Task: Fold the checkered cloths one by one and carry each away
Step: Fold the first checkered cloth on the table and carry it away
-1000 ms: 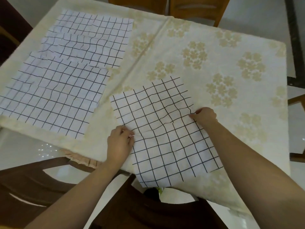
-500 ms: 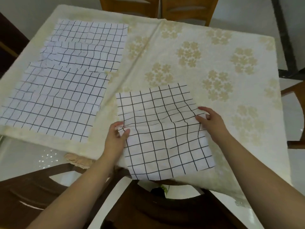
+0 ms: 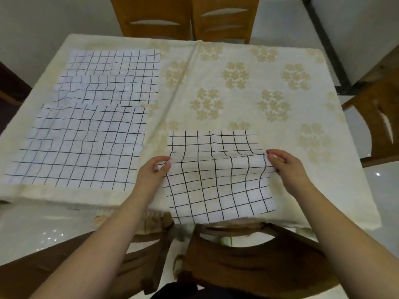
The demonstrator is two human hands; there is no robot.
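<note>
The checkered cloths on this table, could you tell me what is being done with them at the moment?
A person is folding one of them. The left hand and the right hand each pinch a side edge of the near checkered cloth, raised into a ridge across its middle, while its near edge hangs over the edge of the table. Two more checkered cloths lie flat and unfolded at the table's left, the nearer one overlapping the farther. Wooden chairs stand around the table.

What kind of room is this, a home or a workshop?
Probably a home dining room: a table under a cream floral tablecloth, wooden dining chairs around it, and a glossy tiled floor.
</note>
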